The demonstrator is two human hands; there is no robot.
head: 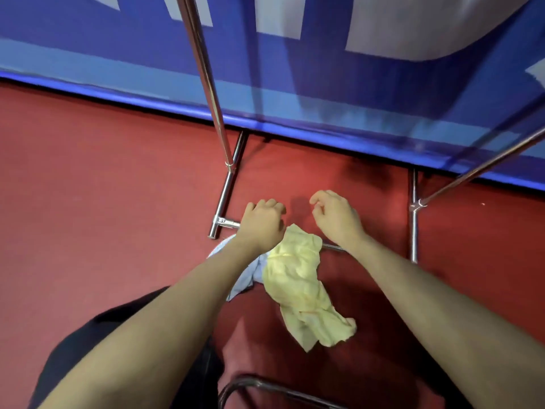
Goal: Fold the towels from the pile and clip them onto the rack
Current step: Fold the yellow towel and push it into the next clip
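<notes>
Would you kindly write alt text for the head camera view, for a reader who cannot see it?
Seen from above, a crumpled pale yellow towel lies on the red floor beside a light blue cloth. Above them, the left hand and right hand hover with curled fingers, between the legs of a shiny metal rack.

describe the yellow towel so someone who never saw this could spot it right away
Look at the red floor in front of the metal rack. Between the person's forearms lies a crumpled pale yellow towel, just below both hands. The cloth touching it on the left is light blue; the yellow one is larger.
</notes>
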